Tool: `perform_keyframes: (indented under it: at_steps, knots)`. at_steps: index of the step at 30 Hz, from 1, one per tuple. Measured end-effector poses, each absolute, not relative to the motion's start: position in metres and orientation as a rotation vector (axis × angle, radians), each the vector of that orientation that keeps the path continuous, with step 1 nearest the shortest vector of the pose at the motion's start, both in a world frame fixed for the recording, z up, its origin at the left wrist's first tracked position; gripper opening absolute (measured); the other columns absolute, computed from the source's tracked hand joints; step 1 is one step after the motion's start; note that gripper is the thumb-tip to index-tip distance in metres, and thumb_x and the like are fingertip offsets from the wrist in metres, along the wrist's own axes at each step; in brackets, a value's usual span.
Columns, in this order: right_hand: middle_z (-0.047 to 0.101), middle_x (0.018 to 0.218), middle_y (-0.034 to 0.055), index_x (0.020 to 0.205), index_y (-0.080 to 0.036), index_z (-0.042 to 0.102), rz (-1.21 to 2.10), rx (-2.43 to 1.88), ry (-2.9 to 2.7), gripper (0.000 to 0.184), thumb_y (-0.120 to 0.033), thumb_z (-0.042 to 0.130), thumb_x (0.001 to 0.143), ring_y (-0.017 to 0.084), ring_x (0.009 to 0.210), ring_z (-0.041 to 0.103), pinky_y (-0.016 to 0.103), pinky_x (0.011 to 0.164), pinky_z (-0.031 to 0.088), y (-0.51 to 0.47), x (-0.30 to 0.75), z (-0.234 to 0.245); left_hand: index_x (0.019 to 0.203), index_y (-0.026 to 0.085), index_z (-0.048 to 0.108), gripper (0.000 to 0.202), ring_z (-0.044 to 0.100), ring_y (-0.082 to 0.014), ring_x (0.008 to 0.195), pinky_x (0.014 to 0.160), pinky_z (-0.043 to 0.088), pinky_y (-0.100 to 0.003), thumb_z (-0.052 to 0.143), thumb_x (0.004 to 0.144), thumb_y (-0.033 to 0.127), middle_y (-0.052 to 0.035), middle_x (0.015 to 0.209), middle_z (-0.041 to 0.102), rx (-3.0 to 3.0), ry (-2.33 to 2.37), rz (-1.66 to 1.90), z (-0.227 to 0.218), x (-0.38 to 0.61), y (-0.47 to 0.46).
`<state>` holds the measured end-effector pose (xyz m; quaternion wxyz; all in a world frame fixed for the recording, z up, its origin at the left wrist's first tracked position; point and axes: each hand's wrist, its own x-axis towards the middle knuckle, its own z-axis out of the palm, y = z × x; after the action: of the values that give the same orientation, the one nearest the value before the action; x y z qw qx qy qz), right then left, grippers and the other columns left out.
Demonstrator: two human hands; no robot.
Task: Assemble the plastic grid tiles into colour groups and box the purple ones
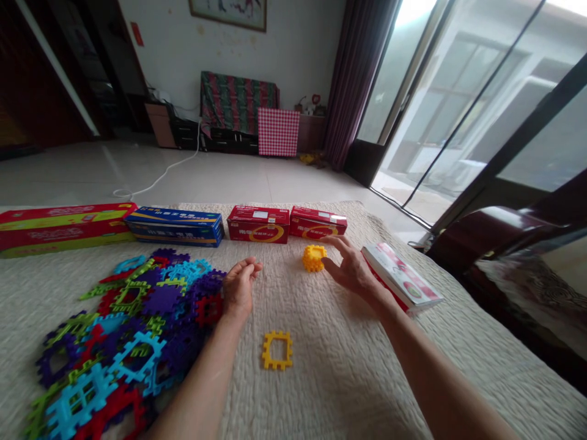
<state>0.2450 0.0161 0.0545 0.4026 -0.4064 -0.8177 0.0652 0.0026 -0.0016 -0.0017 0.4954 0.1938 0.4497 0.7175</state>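
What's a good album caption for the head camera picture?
Right hand by a yellow cube, colorful pieces heaped beside the left hand.

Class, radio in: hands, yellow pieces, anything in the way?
Left hand curled. Right hand open beside yellow interlocking cube, nothing between. Yellow square frame flat, nearer camera.

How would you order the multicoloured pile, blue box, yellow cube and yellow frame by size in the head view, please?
1. Multicoloured pile
2. Blue box
3. Yellow frame and yellow cube: unsure, since the frame lies nearer the camera
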Motion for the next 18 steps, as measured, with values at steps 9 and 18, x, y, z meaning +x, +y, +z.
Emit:
perform_keyframes:
  at_steps: [9,18]
  knots:
    - [0.057,0.109,0.0084,0.11,-0.02,0.056,0.768,-0.949,-2.59,0.045,-0.027,0.072,0.069,0.02,0.098,0.057,0.036,0.086,0.049,-0.086,0.188,0.049,0.077,0.014,0.064,0.023,0.064,-0.0147,0.07,0.077,0.045,-0.029,0.064,0.055,0.021,-0.0016,0.061,0.065,0.487,1.1,1.734,0.001,0.004,-0.002]
    - [0.058,0.105,0.0067,0.108,-0.021,0.057,0.661,-0.98,-2.625,0.041,-0.017,0.066,0.068,0.02,0.096,0.055,0.035,0.086,0.048,-0.093,0.179,0.038,0.077,0.014,0.065,0.022,0.065,-0.0155,0.07,0.076,0.046,-0.03,0.065,0.055,0.021,-0.0018,0.063,0.067,0.499,1.119,1.735,-0.001,0.004,-0.002]
